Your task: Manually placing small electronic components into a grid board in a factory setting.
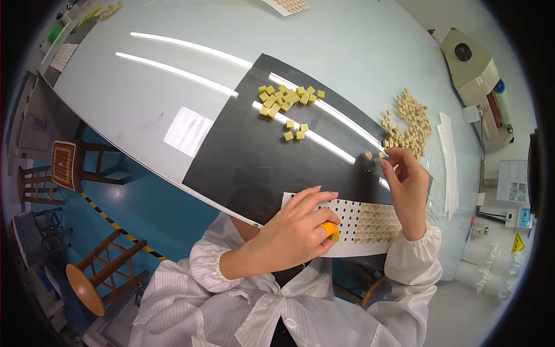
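A white sheet (324, 250) with rows of black squares lies at the front edge of a black mat (231, 165). Small beige tiles (376, 222) cover its right part in rows. My left hand (295, 231) rests over the sheet's left end, index and middle fingers stretched out. Its lower fingers curl round a small orange piece (329, 228) with a greenish end; its exact kind is unclear. Above the sheet's right end, my right hand (407, 182) pinches a small cube (380, 155) between thumb and index finger. Another small cube (368, 155) lies just left of those fingertips.
Larger yellow-green cubes (283, 99) lie grouped on the mat's far part. Many small beige cubes (410, 124) are heaped on the white table (352, 46) at the right. Beyond them stands a beige machine (471, 61). Wooden stools (87, 289) stand on the blue floor at left.
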Tool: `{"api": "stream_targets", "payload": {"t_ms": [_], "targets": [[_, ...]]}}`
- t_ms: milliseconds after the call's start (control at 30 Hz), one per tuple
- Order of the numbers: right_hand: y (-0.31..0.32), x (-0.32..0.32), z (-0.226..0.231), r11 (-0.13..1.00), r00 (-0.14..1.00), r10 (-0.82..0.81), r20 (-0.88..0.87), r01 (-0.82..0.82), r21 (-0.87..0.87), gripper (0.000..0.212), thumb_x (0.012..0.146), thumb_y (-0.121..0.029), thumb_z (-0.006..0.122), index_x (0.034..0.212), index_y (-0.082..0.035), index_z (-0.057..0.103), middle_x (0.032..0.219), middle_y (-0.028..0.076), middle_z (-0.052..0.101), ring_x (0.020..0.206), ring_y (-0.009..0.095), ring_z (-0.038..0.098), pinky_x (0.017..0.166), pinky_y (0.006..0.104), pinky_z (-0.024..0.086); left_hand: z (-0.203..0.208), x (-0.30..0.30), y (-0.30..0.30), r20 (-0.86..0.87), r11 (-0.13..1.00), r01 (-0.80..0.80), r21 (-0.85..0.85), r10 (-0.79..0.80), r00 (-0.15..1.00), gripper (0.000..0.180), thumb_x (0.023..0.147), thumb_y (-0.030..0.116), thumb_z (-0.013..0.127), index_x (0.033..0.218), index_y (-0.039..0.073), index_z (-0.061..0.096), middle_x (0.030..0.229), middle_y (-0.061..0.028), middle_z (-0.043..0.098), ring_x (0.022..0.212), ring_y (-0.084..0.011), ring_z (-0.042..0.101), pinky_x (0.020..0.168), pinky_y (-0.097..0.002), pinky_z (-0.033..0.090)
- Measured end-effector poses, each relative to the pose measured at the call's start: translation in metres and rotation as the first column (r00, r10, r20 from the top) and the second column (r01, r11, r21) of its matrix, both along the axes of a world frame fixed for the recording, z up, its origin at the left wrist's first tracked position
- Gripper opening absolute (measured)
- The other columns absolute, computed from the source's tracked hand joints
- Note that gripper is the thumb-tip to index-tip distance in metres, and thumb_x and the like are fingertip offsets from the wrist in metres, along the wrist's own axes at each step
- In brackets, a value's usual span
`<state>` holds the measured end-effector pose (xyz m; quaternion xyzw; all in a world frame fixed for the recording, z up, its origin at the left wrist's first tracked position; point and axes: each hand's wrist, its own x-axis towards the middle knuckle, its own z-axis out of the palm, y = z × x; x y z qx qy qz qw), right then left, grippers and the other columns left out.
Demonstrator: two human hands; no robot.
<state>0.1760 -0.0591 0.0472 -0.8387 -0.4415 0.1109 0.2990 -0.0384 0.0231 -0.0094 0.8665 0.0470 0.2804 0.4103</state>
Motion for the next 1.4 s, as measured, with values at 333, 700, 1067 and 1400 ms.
{"api": "stream_targets", "payload": {"t_ms": [333, 700, 1067, 1400], "targets": [[0.088, -0.031, 0.001, 0.866, 0.865, 0.499, 0.059, -0.5, 0.017, 0.022, 0.084, 0.0, 0.066, 0.106, -0.007, 0.066, 0.086, 0.004, 0.058, 0.063, 0.014, 0.052, 0.057, 0.0258, 0.045, 0.0, -0.001, 0.001, -0.018, 1.0, 0.019, -0.006, -0.019, 1.0, 0.016, 0.074, 0.013, 0.076, 0.082, 0.002, 0.069, 0.099, -0.006, 0.063, 0.118, -0.0284, 0.055, 0.106, -0.0486, 0.039], [0.104, -0.031, -0.011, 0.814, 0.806, 0.58, -0.12, -0.577, 0.06, 0.019, 0.08, 0.001, 0.068, 0.098, -0.002, 0.064, 0.083, 0.005, 0.055, 0.064, 0.013, 0.052, 0.058, 0.026, 0.045, -0.001, -0.003, 0.002, -0.017, 0.999, 0.042, -0.019, -0.042, 0.999, 0.016, 0.076, 0.014, 0.074, 0.082, 0.001, 0.068, 0.1, -0.0056, 0.062, 0.119, -0.0294, 0.054, 0.105, -0.0479, 0.038], [0.103, -0.034, -0.006, 0.78, 0.779, 0.622, -0.08, -0.626, -0.024, 0.018, 0.078, -0.005, 0.072, 0.092, -0.003, 0.061, 0.086, 0.005, 0.057, 0.065, 0.013, 0.053, 0.056, 0.0258, 0.044, -0.002, -0.003, 0.001, -0.021, 0.999, 0.041, -0.013, -0.041, 0.999, 0.017, 0.075, 0.016, 0.074, 0.083, 0.001, 0.068, 0.101, -0.0053, 0.063, 0.118, -0.0288, 0.054, 0.106, -0.0485, 0.038], [0.101, -0.041, -0.006, 0.8, 0.796, 0.594, -0.12, -0.6, -0.024, 0.018, 0.078, -0.004, 0.073, 0.092, -0.003, 0.062, 0.084, 0.004, 0.056, 0.063, 0.012, 0.052, 0.056, 0.0248, 0.044, -0.004, -0.001, 0.0, -0.01, 1.0, 0.031, -0.005, -0.031, 0.999, 0.019, 0.074, 0.015, 0.075, 0.084, 0.001, 0.068, 0.1, -0.0049, 0.063, 0.116, -0.029, 0.054, 0.105, -0.0482, 0.039]]}}
